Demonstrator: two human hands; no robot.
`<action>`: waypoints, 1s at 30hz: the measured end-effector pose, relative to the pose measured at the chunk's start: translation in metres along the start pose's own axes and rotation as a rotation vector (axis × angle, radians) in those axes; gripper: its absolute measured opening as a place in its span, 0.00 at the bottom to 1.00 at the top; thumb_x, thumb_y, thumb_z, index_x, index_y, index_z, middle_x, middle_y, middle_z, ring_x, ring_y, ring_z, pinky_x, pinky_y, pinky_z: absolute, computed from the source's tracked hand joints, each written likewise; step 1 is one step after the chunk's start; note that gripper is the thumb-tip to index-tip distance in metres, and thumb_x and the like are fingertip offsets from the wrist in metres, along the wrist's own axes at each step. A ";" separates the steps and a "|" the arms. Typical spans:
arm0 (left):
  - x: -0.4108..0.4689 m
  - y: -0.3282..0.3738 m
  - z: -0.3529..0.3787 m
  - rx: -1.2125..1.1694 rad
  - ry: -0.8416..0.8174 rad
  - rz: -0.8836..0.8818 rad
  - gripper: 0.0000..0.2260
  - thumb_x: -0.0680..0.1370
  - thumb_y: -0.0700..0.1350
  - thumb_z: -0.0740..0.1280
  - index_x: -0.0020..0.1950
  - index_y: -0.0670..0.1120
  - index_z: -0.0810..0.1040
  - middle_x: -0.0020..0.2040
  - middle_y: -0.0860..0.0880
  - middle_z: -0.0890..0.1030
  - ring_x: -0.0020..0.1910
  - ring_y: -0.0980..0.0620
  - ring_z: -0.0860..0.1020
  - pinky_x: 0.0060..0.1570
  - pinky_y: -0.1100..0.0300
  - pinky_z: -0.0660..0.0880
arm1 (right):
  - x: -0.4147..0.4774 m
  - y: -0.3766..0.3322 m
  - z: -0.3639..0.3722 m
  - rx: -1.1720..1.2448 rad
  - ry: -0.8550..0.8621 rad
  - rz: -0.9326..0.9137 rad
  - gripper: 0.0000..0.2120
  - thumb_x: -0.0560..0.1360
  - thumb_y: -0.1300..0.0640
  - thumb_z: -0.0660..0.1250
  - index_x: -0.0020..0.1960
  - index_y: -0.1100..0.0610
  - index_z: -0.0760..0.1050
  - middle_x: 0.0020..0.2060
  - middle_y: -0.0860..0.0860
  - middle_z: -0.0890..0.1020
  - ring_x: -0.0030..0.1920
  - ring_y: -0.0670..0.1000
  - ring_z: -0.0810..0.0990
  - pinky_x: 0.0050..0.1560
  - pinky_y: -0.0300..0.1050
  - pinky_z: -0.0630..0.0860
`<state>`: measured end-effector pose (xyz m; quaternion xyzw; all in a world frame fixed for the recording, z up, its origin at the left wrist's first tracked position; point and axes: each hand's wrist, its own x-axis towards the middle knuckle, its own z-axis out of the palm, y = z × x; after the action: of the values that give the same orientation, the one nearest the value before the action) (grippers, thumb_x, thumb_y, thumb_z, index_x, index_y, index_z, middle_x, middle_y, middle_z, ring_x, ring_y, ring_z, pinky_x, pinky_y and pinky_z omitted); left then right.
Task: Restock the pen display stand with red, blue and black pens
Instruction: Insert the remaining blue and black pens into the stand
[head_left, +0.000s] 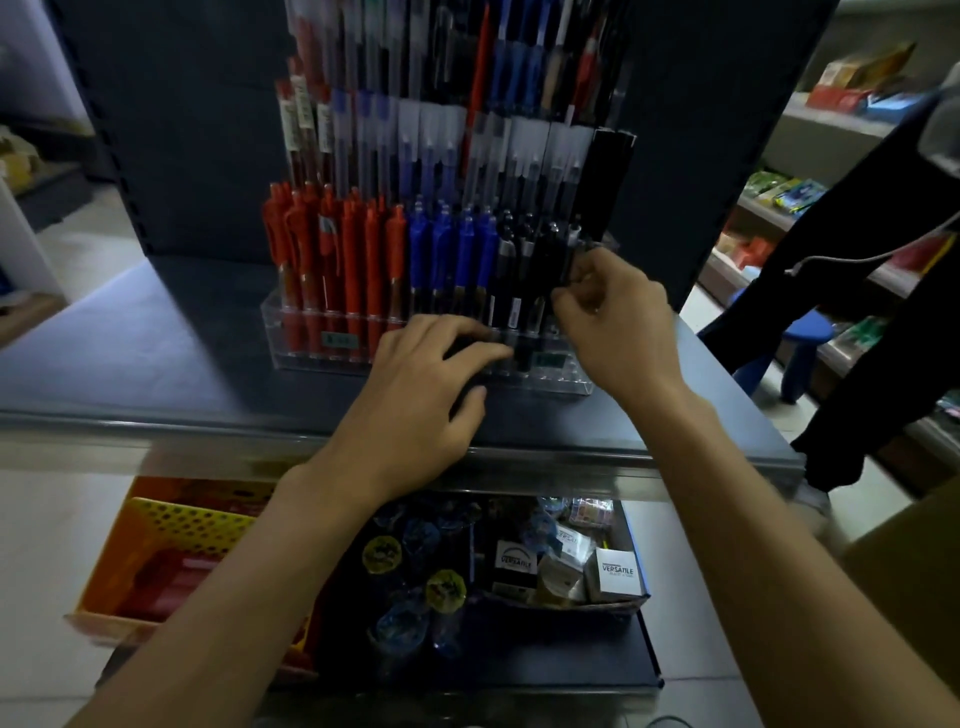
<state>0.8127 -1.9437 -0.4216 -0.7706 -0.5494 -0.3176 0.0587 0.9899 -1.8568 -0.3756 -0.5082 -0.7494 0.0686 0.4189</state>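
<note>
Restocking the black end of the pen display stand (311, 332)
My right hand (618, 322) pinches a black pen (569, 260) upright at the right end of the front row. My left hand (415, 395) curls round a dark bundle (522, 353), apparently spare black pens, against the stand's clear front. Red pens (332, 260) and blue pens (452, 260) stand to the left. Risks, as I judge them: a tilted entry misses its slot and topples neighbours, and a slack left grip spills the bundle off the shelf (156, 364)

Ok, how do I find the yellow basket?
Look below the grey shelf that carries the pen stand, on the left. The yellow basket lies there next to an orange box; it alone is dotted with round holes.
</note>
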 end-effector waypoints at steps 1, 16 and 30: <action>0.000 0.000 0.001 0.003 0.001 -0.003 0.17 0.78 0.44 0.65 0.67 0.51 0.74 0.64 0.51 0.72 0.66 0.52 0.65 0.63 0.60 0.54 | -0.001 0.001 0.001 -0.046 0.002 0.000 0.04 0.75 0.55 0.68 0.49 0.54 0.78 0.34 0.43 0.78 0.40 0.51 0.79 0.41 0.47 0.75; -0.009 0.001 0.005 0.116 0.021 -0.039 0.23 0.79 0.49 0.58 0.75 0.54 0.62 0.74 0.49 0.64 0.71 0.49 0.59 0.67 0.53 0.53 | -0.043 0.000 -0.010 -0.046 -0.163 0.009 0.20 0.80 0.52 0.63 0.71 0.57 0.71 0.66 0.53 0.77 0.69 0.53 0.72 0.68 0.45 0.67; -0.052 0.035 -0.035 0.126 -0.039 -0.086 0.24 0.78 0.51 0.55 0.75 0.54 0.64 0.75 0.50 0.65 0.73 0.50 0.63 0.68 0.55 0.53 | -0.109 -0.042 -0.051 -0.174 -0.354 -0.223 0.26 0.79 0.43 0.62 0.74 0.51 0.66 0.72 0.49 0.70 0.73 0.51 0.62 0.72 0.47 0.61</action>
<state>0.8185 -2.0144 -0.4139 -0.7471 -0.6019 -0.2696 0.0830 1.0099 -1.9826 -0.3816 -0.4363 -0.8659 0.0450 0.2405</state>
